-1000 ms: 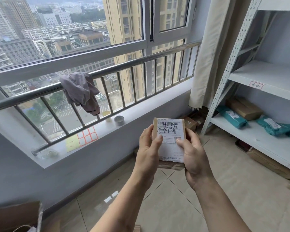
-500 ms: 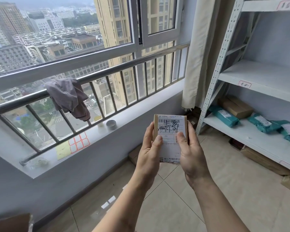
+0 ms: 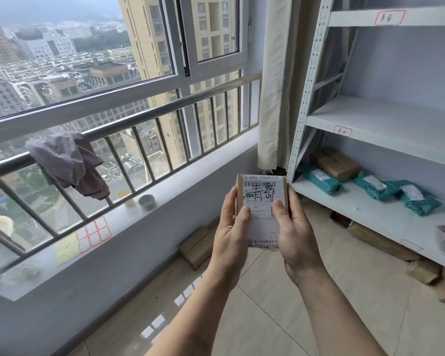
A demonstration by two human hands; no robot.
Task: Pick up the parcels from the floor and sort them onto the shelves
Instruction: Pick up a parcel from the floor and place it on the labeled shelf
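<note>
A person stands by a window holding one small cardboard parcel [image 3: 261,209] up in front of them with both hands, its white shipping label facing the camera. Black handwriting is scrawled across the barcode. The left hand [image 3: 231,235] wraps the parcel's left edge, thumb pressed on the label face and fingers curled behind; the right hand [image 3: 296,235] does the same on the right edge. Both hands are closed firmly on it.

The step in hand appears to be reading the label to decide which shelf it belongs on. The next move probably calls for matching the handwriting to one of the small red-bordered tags on the shelf edges, such as the middle shelf tag [image 3: 342,131] or the top shelf tag [image 3: 389,18], then turning right to set the parcel down.

The grey metal shelving unit [image 3: 311,80] stands to the right. Its middle shelf looks bare; the lower shelf holds a brown box [image 3: 335,163] and several teal mailer bags [image 3: 319,178]. More cardboard boxes lie on the beige tiled floor [image 3: 280,312], one by the wall [image 3: 198,246] and others under the shelving.

To the left, a wide window with a metal railing [image 3: 139,116] overlooks city towers. A grey cloth [image 3: 67,163] hangs over the rail. Red-bordered label stickers [image 3: 94,233] and a tape roll [image 3: 147,201] sit on the sill.
</note>
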